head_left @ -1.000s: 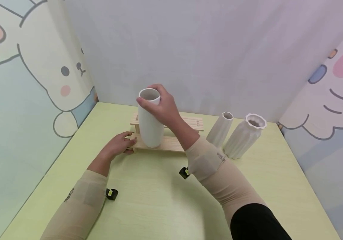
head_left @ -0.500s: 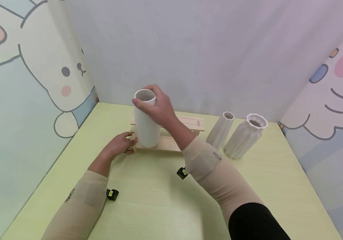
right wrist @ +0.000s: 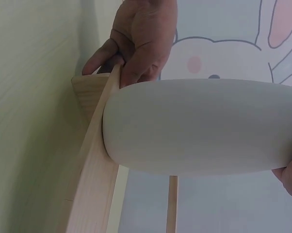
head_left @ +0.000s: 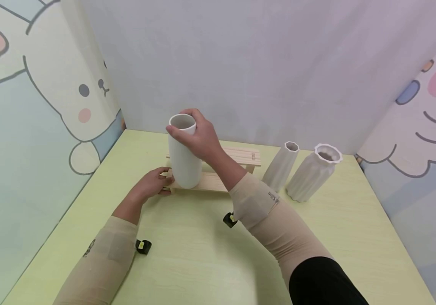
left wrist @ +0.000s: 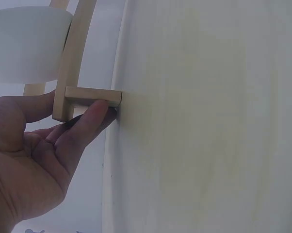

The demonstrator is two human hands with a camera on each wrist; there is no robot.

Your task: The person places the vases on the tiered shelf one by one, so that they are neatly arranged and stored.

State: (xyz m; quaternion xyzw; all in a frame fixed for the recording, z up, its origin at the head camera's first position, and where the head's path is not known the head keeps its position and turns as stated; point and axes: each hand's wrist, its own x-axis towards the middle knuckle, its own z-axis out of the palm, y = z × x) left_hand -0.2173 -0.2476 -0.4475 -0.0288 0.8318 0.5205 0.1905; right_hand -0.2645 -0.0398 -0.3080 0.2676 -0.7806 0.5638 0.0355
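A smooth white vase (head_left: 186, 163) stands upright on the lower step of a two-tier wooden stand (head_left: 214, 182), near its left end. My right hand (head_left: 201, 134) grips the vase by its upper part, thumb at the front of the rim and fingers behind. At the stand's left end my left hand (head_left: 154, 183) holds the lower step, thumb on top and fingers below, as the left wrist view shows at the wooden leg (left wrist: 93, 95). In the right wrist view the vase's base (right wrist: 118, 127) meets the step board.
To the right of the stand, a slim faceted white vase (head_left: 280, 167) and a wider pleated white vase (head_left: 313, 173) stand on the pale yellow table (head_left: 187, 254). A grey-white wall (head_left: 233, 72) rises behind, with cartoon-printed panels (head_left: 50, 106) at both sides.
My right hand has slid the smooth vase a little leftward along the lower step, toward my left hand. The left hand stays in place on the stand.
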